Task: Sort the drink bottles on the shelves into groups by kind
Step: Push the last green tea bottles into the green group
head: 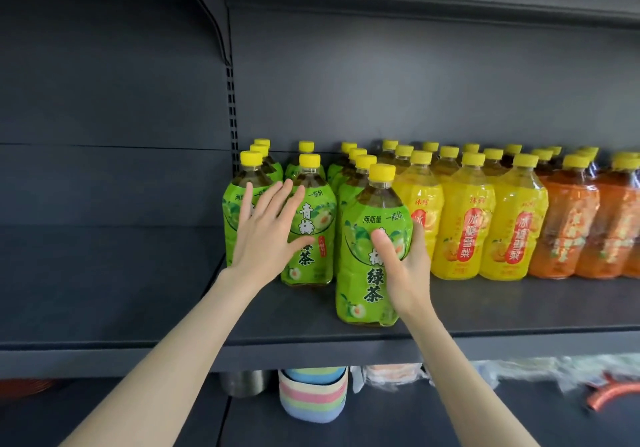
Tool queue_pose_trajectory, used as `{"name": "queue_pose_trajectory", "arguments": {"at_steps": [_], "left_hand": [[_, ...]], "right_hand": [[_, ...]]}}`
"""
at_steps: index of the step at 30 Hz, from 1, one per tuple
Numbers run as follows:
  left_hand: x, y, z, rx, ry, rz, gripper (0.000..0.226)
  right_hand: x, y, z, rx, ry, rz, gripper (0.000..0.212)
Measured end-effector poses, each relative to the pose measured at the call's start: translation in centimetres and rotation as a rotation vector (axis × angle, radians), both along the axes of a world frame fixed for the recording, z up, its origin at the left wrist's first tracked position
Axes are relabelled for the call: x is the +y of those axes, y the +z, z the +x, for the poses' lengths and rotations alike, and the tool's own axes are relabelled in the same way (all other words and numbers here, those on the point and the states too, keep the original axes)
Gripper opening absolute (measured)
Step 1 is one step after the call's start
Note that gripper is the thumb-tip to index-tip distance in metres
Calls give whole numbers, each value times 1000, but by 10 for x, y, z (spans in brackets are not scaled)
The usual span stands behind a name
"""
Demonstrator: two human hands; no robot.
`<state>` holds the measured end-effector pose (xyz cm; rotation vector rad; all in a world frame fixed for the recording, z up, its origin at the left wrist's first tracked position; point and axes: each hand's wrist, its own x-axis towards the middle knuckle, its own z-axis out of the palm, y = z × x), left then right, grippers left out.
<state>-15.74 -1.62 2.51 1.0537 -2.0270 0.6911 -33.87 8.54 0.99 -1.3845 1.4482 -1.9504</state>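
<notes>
Both arms are stretched forward; the left hand (266,235) is held flat, fingers splayed, the right hand (407,266) curled round a green bottle (362,287)

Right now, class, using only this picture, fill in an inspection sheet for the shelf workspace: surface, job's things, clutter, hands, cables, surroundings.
Surface: dark grey shelf, bottles standing on it.
Job's things: green bottles, then yellow bottles, then orange bottles, left to right, all upright, yellow caps.
Clutter: striped item and metal container on the level below.
Hands: left hand flat against green bottles; right hand grips the front green bottle.
Cables: nothing seen.
Surroundings: grey back panel.
</notes>
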Motion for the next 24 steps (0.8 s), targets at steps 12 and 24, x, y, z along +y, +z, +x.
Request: {"name": "queue_pose_trajectory", "arguments": {"at_steps": [12,24], "left_hand": [[-15,5,-20,-168,275,-2,81],[27,-4,-3,291,-194,-14,47]], "right_hand": [[-3,-2,-7,2,47,-11,65],[-7,-9,5,62,-6,-83,60]]}}
